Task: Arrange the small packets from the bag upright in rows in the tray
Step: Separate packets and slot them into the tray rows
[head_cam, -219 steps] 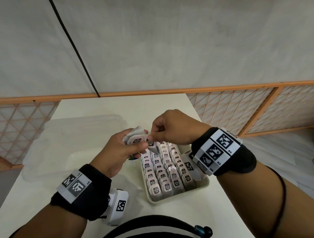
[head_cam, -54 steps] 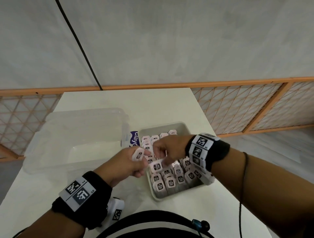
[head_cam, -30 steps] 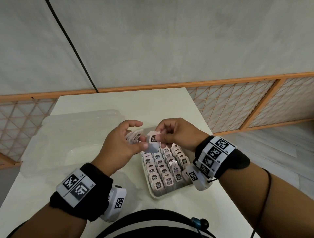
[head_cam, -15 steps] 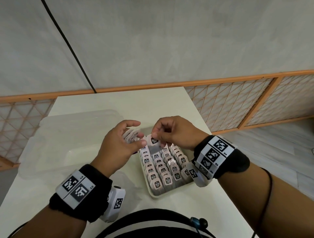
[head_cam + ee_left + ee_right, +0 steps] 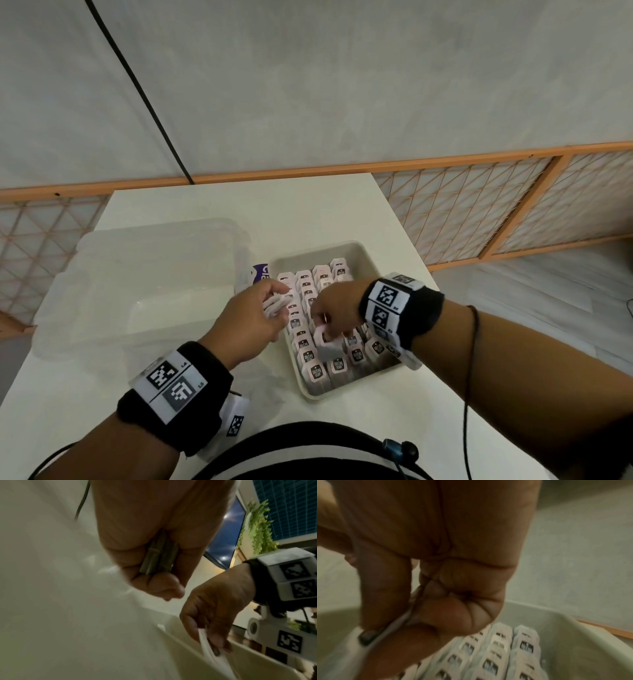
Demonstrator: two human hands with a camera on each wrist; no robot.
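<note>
the right hand (image 5: 337, 310) is low over the tray (image 5: 359, 251), and its thumb and fingers pinch one small packet (image 5: 323, 337) by its top edge. this packet hangs with its long side going up and down and its top edge up, down among the rows in the near middle of the tray. the other packets (image 5: 317, 371) stand up in rows that run from the near end of the tray to the far end, with their dark labels facing the person. the left hand (image 5: 251, 317) is just beside the tray's left rim, and its curled fingers hold a little stack of packets (image 5: 274, 303) lying flat on each other. the tray sits on a white table (image 5: 239, 205), right next to a clear plastic box (image 5: 154, 274). a bit of purple bag (image 5: 261, 272) peeks out between the box and the tray.
</note>
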